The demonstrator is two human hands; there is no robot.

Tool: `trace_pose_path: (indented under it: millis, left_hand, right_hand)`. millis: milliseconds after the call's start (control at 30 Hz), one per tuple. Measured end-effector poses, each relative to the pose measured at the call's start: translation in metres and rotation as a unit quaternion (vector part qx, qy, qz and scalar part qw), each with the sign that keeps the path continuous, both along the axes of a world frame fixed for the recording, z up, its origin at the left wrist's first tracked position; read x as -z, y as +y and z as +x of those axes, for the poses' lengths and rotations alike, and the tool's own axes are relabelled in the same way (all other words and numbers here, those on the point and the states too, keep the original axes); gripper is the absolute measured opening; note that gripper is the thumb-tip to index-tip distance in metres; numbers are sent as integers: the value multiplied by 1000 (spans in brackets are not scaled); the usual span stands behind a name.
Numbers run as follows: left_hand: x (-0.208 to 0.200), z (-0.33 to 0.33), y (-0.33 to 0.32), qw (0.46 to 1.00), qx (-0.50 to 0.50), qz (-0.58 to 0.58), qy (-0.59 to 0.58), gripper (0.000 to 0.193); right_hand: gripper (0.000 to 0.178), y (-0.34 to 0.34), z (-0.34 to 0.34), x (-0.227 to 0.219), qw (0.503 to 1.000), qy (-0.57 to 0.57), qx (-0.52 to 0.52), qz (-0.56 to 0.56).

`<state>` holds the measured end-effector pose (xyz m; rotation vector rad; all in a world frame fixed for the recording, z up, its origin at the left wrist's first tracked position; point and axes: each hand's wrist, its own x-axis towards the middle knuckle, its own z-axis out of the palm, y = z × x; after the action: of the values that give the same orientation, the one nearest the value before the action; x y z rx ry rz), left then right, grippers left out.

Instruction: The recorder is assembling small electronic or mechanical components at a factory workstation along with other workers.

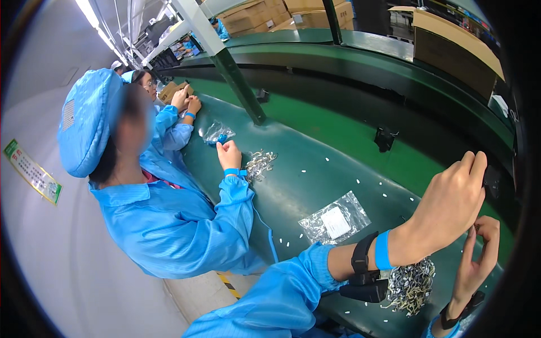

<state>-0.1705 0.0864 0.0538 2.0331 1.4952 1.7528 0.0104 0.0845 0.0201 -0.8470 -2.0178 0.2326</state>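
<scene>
My left hand is raised over the bench at the right, fingers bent and held together; whatever is in them is hidden behind the hand. Close below it, my right hand pinches with thumb and forefinger at something small and dark, too small to name. Under my left wrist lies a heap of small curled metallic strips, partly covered by my arm. A blue band and a black strap with a dark box circle my left wrist. My right wrist has a black strap too.
A clear plastic bag with a white label lies on the green bench, among scattered small white pieces. To the left, a co-worker in blue handles a bag beside another strip heap. A post rises from the bench.
</scene>
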Motion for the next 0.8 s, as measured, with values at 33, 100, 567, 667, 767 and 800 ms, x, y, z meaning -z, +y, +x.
trace_pose_path:
  millis: [33, 100, 567, 667, 767, 800]
  left_hand:
    - [15, 7, 12, 999, -21, 38, 25, 44]
    - [16, 4, 15, 999, -2, 31, 8, 44]
    - [13, 5, 17, 969, 175, -26, -175, 38]
    - [14, 4, 19, 966, 184, -43, -174, 38]
    - [15, 4, 21, 961, 196, -68, -183, 37]
    - [15, 4, 21, 958, 204, -80, -184, 37]
  right_hand:
    - [10, 1, 0, 2, 1000, 0, 17, 8]
    - [8, 3, -1, 4, 999, 13, 42, 7]
    - [3, 17, 12, 4, 996, 34, 82, -28]
    - [2, 22, 16, 4, 992, 55, 111, -9]
    - [4, 27, 22, 5, 992, 46, 120, 13]
    - [4, 28, 23, 6, 992, 49, 117, 14]
